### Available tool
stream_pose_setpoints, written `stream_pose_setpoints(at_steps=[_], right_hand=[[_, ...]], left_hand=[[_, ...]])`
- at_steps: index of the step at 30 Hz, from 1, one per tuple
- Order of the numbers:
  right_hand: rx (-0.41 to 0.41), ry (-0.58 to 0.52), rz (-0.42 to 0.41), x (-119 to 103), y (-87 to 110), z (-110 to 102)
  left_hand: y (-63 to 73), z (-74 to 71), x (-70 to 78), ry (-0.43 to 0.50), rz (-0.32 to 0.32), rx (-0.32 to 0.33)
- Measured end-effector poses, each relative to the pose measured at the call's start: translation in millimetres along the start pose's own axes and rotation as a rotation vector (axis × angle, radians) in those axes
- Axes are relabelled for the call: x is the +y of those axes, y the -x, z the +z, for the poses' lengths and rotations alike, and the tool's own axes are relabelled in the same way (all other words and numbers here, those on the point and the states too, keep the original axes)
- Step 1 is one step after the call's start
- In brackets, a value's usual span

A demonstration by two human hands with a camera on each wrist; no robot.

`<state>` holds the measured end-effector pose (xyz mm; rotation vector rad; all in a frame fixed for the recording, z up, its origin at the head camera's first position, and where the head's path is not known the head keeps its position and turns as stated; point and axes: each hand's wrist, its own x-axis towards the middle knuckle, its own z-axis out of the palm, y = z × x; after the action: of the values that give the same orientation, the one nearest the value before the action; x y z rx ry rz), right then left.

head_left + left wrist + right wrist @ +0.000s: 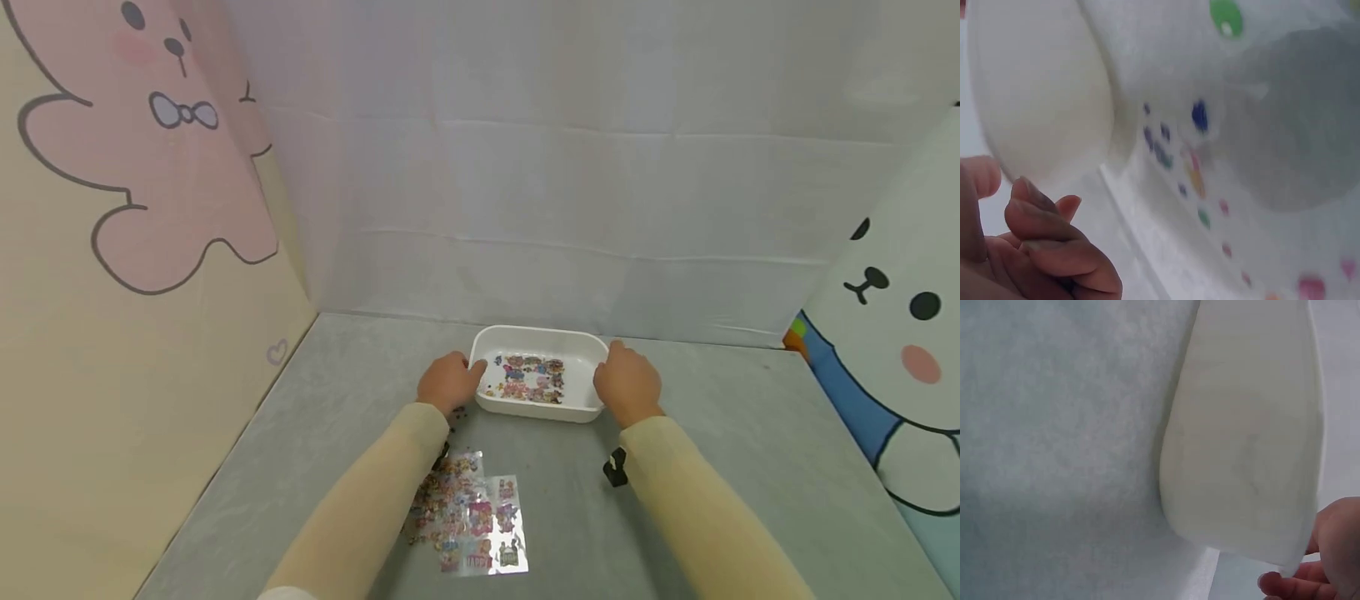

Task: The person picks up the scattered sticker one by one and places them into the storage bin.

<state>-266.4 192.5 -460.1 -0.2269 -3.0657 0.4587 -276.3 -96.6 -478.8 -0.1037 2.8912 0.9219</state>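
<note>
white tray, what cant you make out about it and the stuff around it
Head view: colourful pieces in the white tray, too small to identify singly.
Head view: table beside the shiny sheets, partly hidden by the left sleeve.
Left wrist view: coloured spots, blurred.
Right wrist view: white tray's inside, hidden by its wall; right hand, cut off by right edge.

You wear long, plain cream sleeves, left sleeve (pixel 367 500) and right sleeve (pixel 697 500) alike, both reaching the wrist. A white patch (pixel 287 593) shows at the left sleeve's near end. A small, angular black block (pixel 616 472) sits beside your right cuff (pixel 643 432); your left hand (pixel 450 382) and right hand (pixel 632 387) are ungloved.
</note>
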Motion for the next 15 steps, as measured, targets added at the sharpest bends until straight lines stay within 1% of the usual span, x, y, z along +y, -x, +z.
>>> stream_pose_setpoints(at_steps=[3,6,10,15], right_hand=[[-0.023,0.000,0.005,3.4,-2.9,1.5],[-0.038,-0.012,0.014,4.6,-3.2,2.3],[-0.051,-0.027,0.030,4.0,-3.2,3.5],[-0.066,-0.042,0.044,4.0,-4.4,6.2]], left_hand=[[4.1,-10.1,-5.4,0.026,-0.019,-0.010],[8.9,-19.0,-13.9,0.004,-0.023,-0.013],[20.7,-30.8,-26.9,-0.017,-0.003,-0.009],[39.7,-40.9,-44.7,0.002,0.044,0.026]])
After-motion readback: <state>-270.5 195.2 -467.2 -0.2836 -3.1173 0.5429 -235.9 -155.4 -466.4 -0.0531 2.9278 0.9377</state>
